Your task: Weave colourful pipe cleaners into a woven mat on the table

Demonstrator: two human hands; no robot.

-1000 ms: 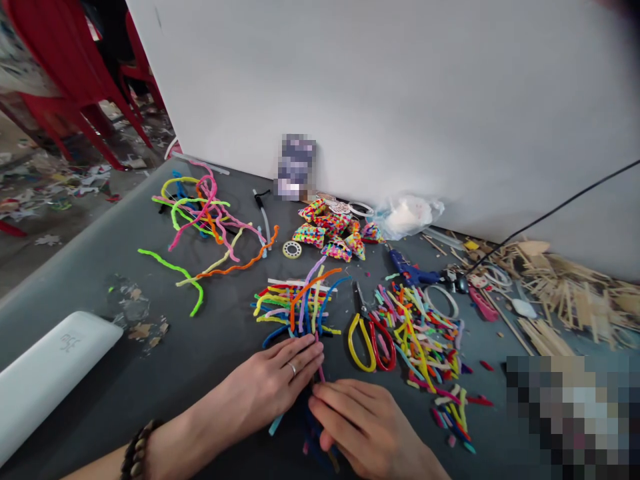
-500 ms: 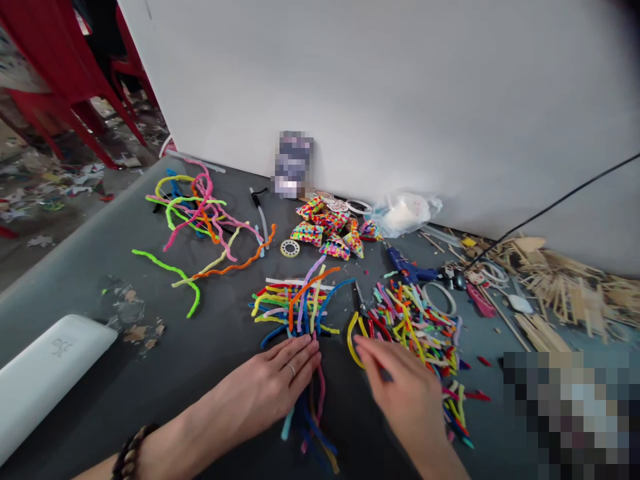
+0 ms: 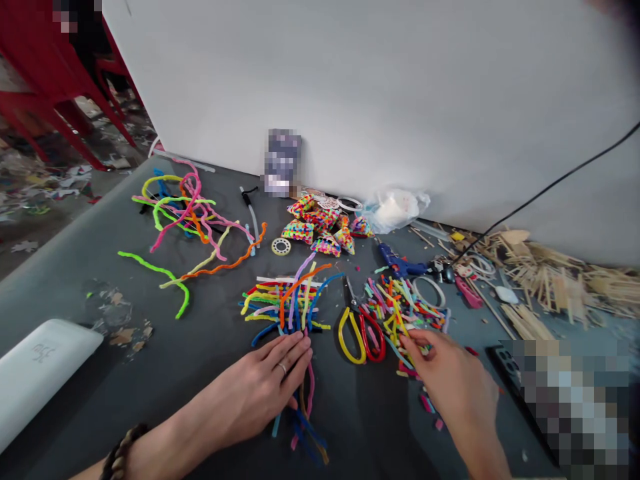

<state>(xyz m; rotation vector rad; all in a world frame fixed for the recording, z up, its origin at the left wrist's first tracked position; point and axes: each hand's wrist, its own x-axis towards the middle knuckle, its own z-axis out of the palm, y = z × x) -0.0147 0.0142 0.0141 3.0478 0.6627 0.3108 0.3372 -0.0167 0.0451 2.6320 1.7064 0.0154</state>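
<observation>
My left hand (image 3: 283, 377) lies flat, fingers together, on the lower part of a loosely woven patch of coloured pipe cleaners (image 3: 287, 300). Loose strand ends stick out below that hand. My right hand (image 3: 447, 380) is at the near edge of a pile of short cut pipe cleaner pieces (image 3: 387, 303). Its thumb and fingertips are drawn together among the pieces; what is between them is hidden. Scissors (image 3: 360, 327) with one yellow and one red handle lie between the patch and the pile.
Long pipe cleaners (image 3: 190, 213) lie tangled at back left. Behind the patch are several multicoloured woven pieces (image 3: 320, 220), a plastic bag (image 3: 395, 207) and a blue glue gun (image 3: 400, 260). Wooden sticks (image 3: 545, 273) and a dark phone (image 3: 520, 393) are right, a white device (image 3: 55, 367) left.
My right hand has moved right, from beside the scissors' handles to the pile of cut pieces, uncovering the scissors. My left hand stays on the woven patch. The view has shifted slightly.
</observation>
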